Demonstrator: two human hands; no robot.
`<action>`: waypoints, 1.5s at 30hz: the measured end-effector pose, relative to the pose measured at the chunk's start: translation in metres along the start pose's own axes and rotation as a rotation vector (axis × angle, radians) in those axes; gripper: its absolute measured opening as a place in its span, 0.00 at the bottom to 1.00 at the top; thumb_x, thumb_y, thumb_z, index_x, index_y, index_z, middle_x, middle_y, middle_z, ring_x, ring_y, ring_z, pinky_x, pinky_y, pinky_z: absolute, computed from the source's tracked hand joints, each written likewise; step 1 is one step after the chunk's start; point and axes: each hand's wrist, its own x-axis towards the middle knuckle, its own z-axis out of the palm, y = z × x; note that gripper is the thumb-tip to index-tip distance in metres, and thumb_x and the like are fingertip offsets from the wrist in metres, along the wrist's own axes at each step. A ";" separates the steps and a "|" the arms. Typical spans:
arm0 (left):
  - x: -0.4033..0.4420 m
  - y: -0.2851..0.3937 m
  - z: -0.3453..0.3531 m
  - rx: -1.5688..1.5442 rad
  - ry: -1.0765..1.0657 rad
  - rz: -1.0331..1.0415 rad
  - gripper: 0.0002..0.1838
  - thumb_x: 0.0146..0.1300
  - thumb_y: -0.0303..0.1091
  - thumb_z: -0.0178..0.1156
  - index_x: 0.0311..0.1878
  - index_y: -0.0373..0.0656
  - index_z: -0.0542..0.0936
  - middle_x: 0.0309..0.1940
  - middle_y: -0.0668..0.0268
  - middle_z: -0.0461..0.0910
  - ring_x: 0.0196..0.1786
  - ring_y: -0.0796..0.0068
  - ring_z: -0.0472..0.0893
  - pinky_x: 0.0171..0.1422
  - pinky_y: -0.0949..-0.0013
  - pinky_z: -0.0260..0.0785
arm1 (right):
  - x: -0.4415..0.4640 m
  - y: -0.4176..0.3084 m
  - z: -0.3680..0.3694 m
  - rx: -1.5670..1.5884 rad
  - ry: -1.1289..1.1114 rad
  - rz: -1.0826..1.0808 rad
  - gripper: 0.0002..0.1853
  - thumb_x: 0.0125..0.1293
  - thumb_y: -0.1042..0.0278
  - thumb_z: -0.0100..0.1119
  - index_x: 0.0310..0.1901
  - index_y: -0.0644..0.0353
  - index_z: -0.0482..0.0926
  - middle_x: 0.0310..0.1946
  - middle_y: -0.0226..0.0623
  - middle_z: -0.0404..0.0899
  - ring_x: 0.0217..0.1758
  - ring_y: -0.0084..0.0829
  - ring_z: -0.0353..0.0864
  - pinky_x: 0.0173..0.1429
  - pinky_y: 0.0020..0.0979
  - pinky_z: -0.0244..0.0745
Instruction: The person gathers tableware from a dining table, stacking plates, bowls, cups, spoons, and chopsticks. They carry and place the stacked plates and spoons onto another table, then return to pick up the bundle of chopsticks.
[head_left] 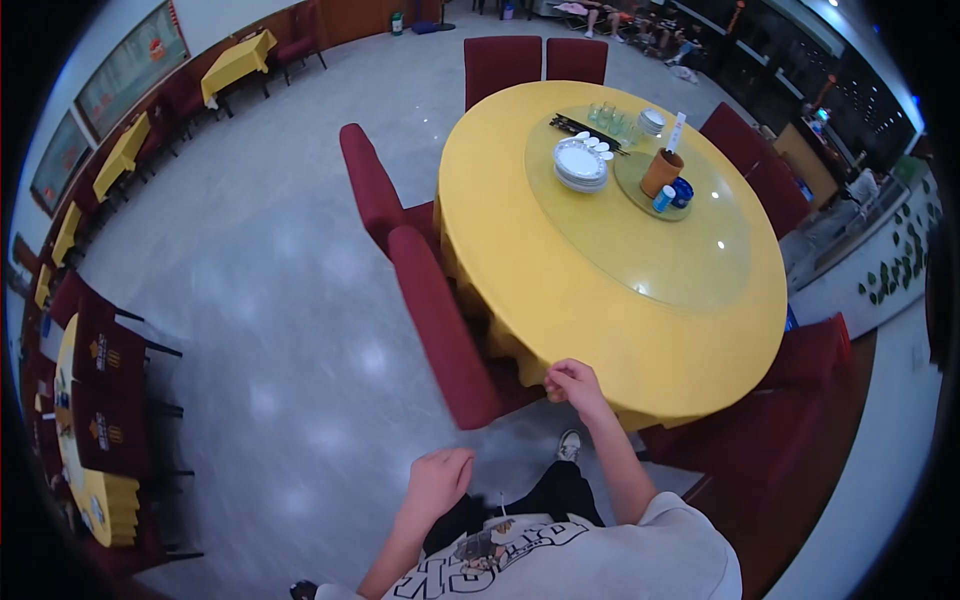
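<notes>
My right hand (574, 384) is raised beside the near edge of the round table, its fingers curled in, with nothing visible in them. Behind it in view lies the yellow tablecloth (530, 280); whether the fingers touch it I cannot tell. Lower and to the left, my left hand (441, 474) hangs in front of my body, loosely closed, and no object shows in it. Nearest to both hands is a dark red chair (445, 340), pushed up to the table's left side.
A glass turntable (640, 265) bears stacked plates (581, 165), spoons, chopsticks, glasses (610, 118), a brown holder (660, 174) and small containers. More red chairs (503, 68) surround the table. Grey floor (270, 300) stretches left toward yellow-covered tables (238, 65). People sit at the far back.
</notes>
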 end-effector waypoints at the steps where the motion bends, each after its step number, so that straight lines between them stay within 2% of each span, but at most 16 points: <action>1: -0.011 -0.012 -0.015 -0.003 -0.008 0.015 0.06 0.58 0.28 0.62 0.39 0.44 0.79 0.29 0.62 0.81 0.35 0.58 0.82 0.38 0.59 0.75 | -0.010 0.004 0.028 -0.117 -0.007 -0.160 0.06 0.66 0.67 0.59 0.42 0.58 0.79 0.32 0.33 0.82 0.33 0.25 0.82 0.36 0.26 0.78; 3: -0.032 -0.033 -0.050 0.091 -0.135 0.130 0.05 0.59 0.30 0.61 0.38 0.44 0.80 0.30 0.61 0.82 0.34 0.57 0.83 0.37 0.59 0.75 | -0.033 -0.005 0.079 -0.245 -0.006 -0.322 0.07 0.66 0.67 0.60 0.41 0.59 0.79 0.31 0.34 0.83 0.32 0.26 0.83 0.36 0.28 0.78; 6: -0.067 -0.042 -0.115 0.196 -0.216 0.041 0.05 0.59 0.29 0.60 0.38 0.43 0.80 0.31 0.58 0.82 0.35 0.54 0.82 0.38 0.56 0.74 | -0.071 -0.040 0.143 -0.794 0.124 -0.678 0.07 0.62 0.66 0.61 0.36 0.59 0.81 0.28 0.41 0.83 0.34 0.38 0.84 0.42 0.37 0.78; 7: -0.083 -0.045 -0.134 0.200 -0.224 0.016 0.05 0.59 0.29 0.60 0.38 0.43 0.80 0.31 0.58 0.82 0.35 0.54 0.82 0.38 0.56 0.74 | -0.080 -0.051 0.159 -0.834 0.077 -0.670 0.07 0.62 0.65 0.61 0.37 0.59 0.81 0.29 0.41 0.83 0.35 0.39 0.85 0.42 0.38 0.78; 9: -0.107 -0.053 -0.166 0.117 0.032 -0.017 0.05 0.59 0.29 0.60 0.38 0.43 0.80 0.30 0.58 0.82 0.34 0.53 0.81 0.37 0.55 0.73 | -0.091 -0.070 0.190 -0.926 -0.002 -0.678 0.07 0.62 0.65 0.61 0.37 0.59 0.81 0.31 0.41 0.84 0.35 0.39 0.85 0.42 0.38 0.78; 13: -0.163 -0.072 -0.207 0.292 0.083 -0.187 0.05 0.60 0.29 0.60 0.39 0.43 0.80 0.30 0.59 0.82 0.34 0.53 0.81 0.37 0.54 0.73 | -0.114 -0.081 0.260 -1.059 -0.220 -0.729 0.08 0.61 0.65 0.61 0.38 0.59 0.80 0.31 0.40 0.85 0.36 0.39 0.85 0.41 0.37 0.78; 17: -0.228 -0.050 -0.216 0.265 0.437 -0.436 0.06 0.61 0.29 0.60 0.40 0.42 0.81 0.31 0.60 0.81 0.34 0.58 0.82 0.38 0.58 0.73 | -0.122 -0.029 0.348 -1.156 -0.663 -0.712 0.09 0.61 0.64 0.60 0.39 0.60 0.81 0.31 0.40 0.84 0.35 0.37 0.85 0.42 0.36 0.78; 21: -0.284 -0.028 -0.181 -0.003 0.891 -0.817 0.08 0.59 0.25 0.61 0.43 0.41 0.81 0.31 0.60 0.79 0.32 0.65 0.81 0.39 0.68 0.73 | -0.174 0.053 0.442 -1.197 -1.418 -0.502 0.12 0.65 0.63 0.60 0.44 0.62 0.80 0.36 0.42 0.85 0.41 0.36 0.85 0.47 0.35 0.78; 22: -0.296 -0.025 -0.172 0.019 0.952 -0.875 0.08 0.59 0.25 0.61 0.43 0.41 0.81 0.31 0.60 0.79 0.32 0.65 0.81 0.39 0.68 0.73 | -0.191 0.070 0.459 -1.189 -1.604 -0.474 0.10 0.66 0.67 0.60 0.44 0.63 0.79 0.34 0.37 0.84 0.39 0.28 0.82 0.46 0.31 0.77; 24: -0.314 -0.021 -0.157 -0.117 1.106 -0.976 0.10 0.61 0.22 0.59 0.45 0.39 0.80 0.32 0.62 0.81 0.34 0.71 0.81 0.41 0.72 0.73 | -0.235 0.081 0.490 -1.261 -1.874 -0.395 0.13 0.66 0.65 0.59 0.46 0.64 0.79 0.37 0.42 0.84 0.39 0.31 0.83 0.45 0.32 0.77; 25: -0.321 -0.021 -0.149 -0.086 1.153 -1.022 0.10 0.61 0.22 0.59 0.45 0.39 0.80 0.32 0.62 0.81 0.34 0.71 0.81 0.41 0.72 0.73 | -0.246 0.092 0.501 -1.255 -1.952 -0.431 0.13 0.66 0.63 0.60 0.46 0.64 0.79 0.35 0.42 0.84 0.37 0.33 0.83 0.44 0.33 0.77; 27: -0.330 -0.025 -0.138 -0.528 1.441 -1.035 0.07 0.64 0.22 0.58 0.45 0.37 0.79 0.36 0.65 0.82 0.37 0.75 0.81 0.44 0.72 0.74 | -0.258 0.109 0.517 -1.232 -2.091 -0.471 0.14 0.66 0.62 0.60 0.45 0.64 0.79 0.34 0.43 0.84 0.36 0.34 0.83 0.42 0.34 0.76; 29: -0.333 -0.028 -0.141 -0.623 1.569 -1.001 0.07 0.65 0.23 0.57 0.45 0.37 0.79 0.37 0.66 0.82 0.38 0.76 0.81 0.45 0.72 0.74 | -0.258 0.117 0.533 -1.206 -2.216 -0.730 0.14 0.65 0.59 0.61 0.43 0.63 0.80 0.32 0.44 0.83 0.32 0.38 0.82 0.39 0.36 0.75; 34: -0.304 -0.062 -0.181 -0.874 1.737 -0.947 0.07 0.66 0.25 0.57 0.47 0.39 0.77 0.37 0.66 0.82 0.40 0.78 0.81 0.46 0.72 0.74 | -0.234 0.078 0.579 -1.058 -2.290 -0.706 0.14 0.66 0.58 0.61 0.41 0.62 0.80 0.31 0.46 0.83 0.31 0.42 0.81 0.35 0.38 0.74; 43: -0.191 -0.186 -0.286 -1.261 1.429 -0.960 0.08 0.67 0.29 0.57 0.48 0.42 0.76 0.42 0.65 0.79 0.45 0.73 0.82 0.44 0.68 0.76 | -0.088 -0.016 0.644 -1.000 -1.896 -0.726 0.13 0.70 0.59 0.57 0.41 0.62 0.81 0.32 0.44 0.81 0.35 0.44 0.80 0.39 0.38 0.73; 45: -0.160 -0.224 -0.300 -1.516 1.406 -0.810 0.07 0.66 0.26 0.56 0.47 0.44 0.76 0.43 0.65 0.80 0.48 0.70 0.83 0.45 0.67 0.76 | -0.051 -0.037 0.657 -1.011 -1.810 -0.714 0.12 0.70 0.60 0.56 0.40 0.61 0.81 0.34 0.43 0.81 0.36 0.44 0.80 0.40 0.39 0.73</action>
